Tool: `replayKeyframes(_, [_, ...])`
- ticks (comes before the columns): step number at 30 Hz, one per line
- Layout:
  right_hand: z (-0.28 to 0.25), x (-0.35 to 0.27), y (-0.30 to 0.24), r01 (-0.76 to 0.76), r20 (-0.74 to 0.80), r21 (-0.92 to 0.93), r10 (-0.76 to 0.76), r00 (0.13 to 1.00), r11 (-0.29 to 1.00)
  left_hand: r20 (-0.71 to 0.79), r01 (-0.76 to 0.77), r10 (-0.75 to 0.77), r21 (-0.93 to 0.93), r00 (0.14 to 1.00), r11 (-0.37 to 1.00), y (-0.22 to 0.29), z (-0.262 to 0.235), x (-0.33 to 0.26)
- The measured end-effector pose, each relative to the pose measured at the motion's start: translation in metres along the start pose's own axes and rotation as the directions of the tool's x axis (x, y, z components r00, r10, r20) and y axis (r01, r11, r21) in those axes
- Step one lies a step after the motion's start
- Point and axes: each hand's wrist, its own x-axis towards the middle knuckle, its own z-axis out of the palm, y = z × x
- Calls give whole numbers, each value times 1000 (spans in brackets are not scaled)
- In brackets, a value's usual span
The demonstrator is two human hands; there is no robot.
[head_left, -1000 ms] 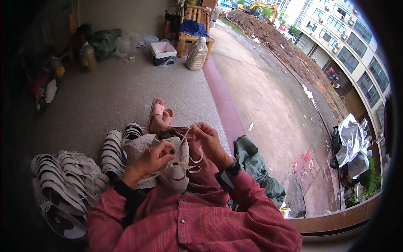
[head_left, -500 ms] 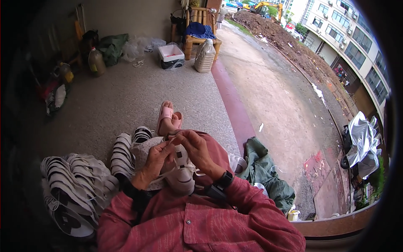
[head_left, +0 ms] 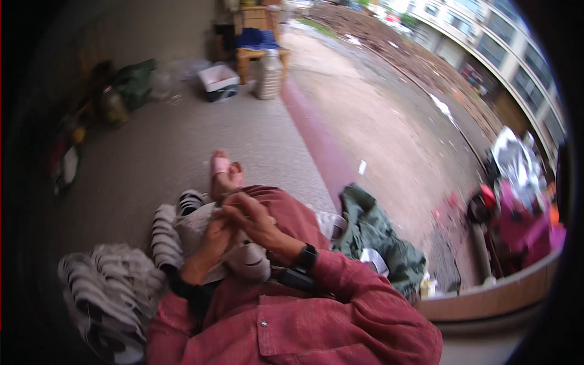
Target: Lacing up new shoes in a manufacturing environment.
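A pale shoe (head_left: 250,263) rests toe toward me on my lap, over the reddish trousers. My left hand (head_left: 214,242) is closed above its left side, fingers drawn together. Against it, my right hand (head_left: 258,224) is bent over with its fingertips meeting the left hand's. Motion blur and the fingers hide what they pinch. Pale fabric (head_left: 193,230) lies under and left of the hands. Left of my lap stand a nested stack of striped shoe uppers (head_left: 165,234) and a larger pile of black-and-white uppers (head_left: 103,292).
To my right lies a crumpled dark green cloth (head_left: 380,228). Ahead are a white box (head_left: 219,79), a large plastic jug (head_left: 268,76) and a wooden chair (head_left: 252,55). Beyond a low curved ledge (head_left: 486,302), pink and silver coverings (head_left: 520,213) show at right.
My view has turned slightly right, bringing the pink covering in. My right hand has folded over toward the left one; the lace ends seen earlier beside the shoe are now blurred or hidden.
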Motion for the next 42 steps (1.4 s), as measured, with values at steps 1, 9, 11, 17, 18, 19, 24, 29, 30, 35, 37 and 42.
replayKeyframes(1, [1,0,-1,-49,11,85,49,999,995,-33,-101,100,-15,994,995,5,3,-2])
replayKeyframes(9, [-14,-3,-2,-116,169,-49,122,978,992,-25,-12,12,2,1000,1000,14,3,-2])
replayKeyframes(11, [-17,-5,9,-144,146,118,126,981,983,14,17,-17,1,1000,1000,20,14,3])
replayKeyframes(17, [-14,-4,2,-210,109,160,194,975,965,-2,19,-19,-125,1000,992,37,29,-4])
replayKeyframes(18, [-16,-4,3,-207,120,153,189,975,966,3,40,-40,-144,999,989,43,32,-4])
replayKeyframes(19, [-14,-5,-2,-254,109,242,234,966,936,-13,27,-30,-146,999,989,42,27,-5])
replayKeyframes(24, [-15,-2,1,-293,193,331,239,952,897,-104,6,-33,-249,994,969,32,13,-2])
replayKeyframes(29, [-11,1,6,-255,132,251,228,965,934,-197,8,-51,-210,979,978,30,11,-1])
replayKeyframes(30, [-11,1,2,-279,135,272,250,959,921,-204,3,-48,-214,978,977,31,11,-1])
replayKeyframes(35, [-14,3,-1,-341,121,254,320,940,905,-210,14,-67,-244,975,970,31,11,-1])
replayKeyframes(37, [-14,4,6,-348,133,271,323,937,898,-193,10,-60,-247,979,969,30,10,-1])
replayKeyframes(42, [-21,7,5,-340,185,233,302,935,911,-232,-38,-32,-293,972,955,22,7,1])
